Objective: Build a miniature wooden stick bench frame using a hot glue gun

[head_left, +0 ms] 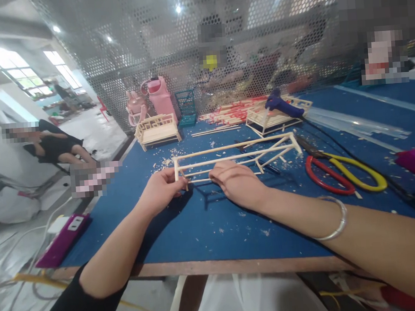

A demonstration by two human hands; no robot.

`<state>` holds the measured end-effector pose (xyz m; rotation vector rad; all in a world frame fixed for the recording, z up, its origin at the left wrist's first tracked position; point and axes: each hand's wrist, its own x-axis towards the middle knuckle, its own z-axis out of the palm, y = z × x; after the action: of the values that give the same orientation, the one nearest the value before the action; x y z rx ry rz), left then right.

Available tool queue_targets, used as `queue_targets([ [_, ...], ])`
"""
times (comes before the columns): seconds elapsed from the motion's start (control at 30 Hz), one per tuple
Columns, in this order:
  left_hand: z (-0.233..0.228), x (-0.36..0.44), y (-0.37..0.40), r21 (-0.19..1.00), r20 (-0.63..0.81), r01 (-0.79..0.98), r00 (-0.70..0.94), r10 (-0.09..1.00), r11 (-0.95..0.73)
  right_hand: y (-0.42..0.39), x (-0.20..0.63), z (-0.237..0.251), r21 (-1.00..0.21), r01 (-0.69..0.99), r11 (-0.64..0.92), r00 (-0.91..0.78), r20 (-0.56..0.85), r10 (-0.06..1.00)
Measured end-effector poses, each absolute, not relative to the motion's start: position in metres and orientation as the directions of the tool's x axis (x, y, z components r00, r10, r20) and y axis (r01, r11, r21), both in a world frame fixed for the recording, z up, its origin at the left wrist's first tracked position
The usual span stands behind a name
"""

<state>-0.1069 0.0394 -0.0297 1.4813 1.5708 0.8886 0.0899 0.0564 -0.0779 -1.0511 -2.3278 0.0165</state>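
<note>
Pinching the stick frame (235,146) by its end farthest from the scissors (323,156) with the left hand (162,192), apparently clasping a lower rod (198,180) nearer the scissors with the right hand (239,181); holding it over the tabletop (206,238), left of the scissors; ideally gripping lightly and squaring corners without bending thin rods; seeing no readable brand or writing

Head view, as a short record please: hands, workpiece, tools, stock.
Left hand: pinching the frame at its left end
Right hand: fingers curled at a lower bar; grip partly hidden
Workpiece: open frame of pale sticks
Scissors: right of the frame
Glue gun: resting on a stick model, back right
Stock: loose sticks behind; clear strips at right
</note>
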Motion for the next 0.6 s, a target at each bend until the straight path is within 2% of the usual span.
queue_targets([
  [0.2,-0.025,-0.106,0.039,0.861,-0.093,0.500,-0.022,0.995,0.092,0.053,0.089,-0.071,-0.195,0.712,0.674,-0.535,0.471,0.701],
  [0.37,-0.033,-0.112,0.042,0.792,-0.002,0.609,0.070,0.998,-0.041,0.054,0.089,-0.071,-0.209,0.714,0.669,-0.526,0.472,0.708],
  [0.6,-0.040,-0.118,0.049,0.702,0.073,0.701,0.100,0.992,-0.122,0.058,0.084,-0.075,-0.336,0.696,0.635,-0.475,0.448,0.757],
])
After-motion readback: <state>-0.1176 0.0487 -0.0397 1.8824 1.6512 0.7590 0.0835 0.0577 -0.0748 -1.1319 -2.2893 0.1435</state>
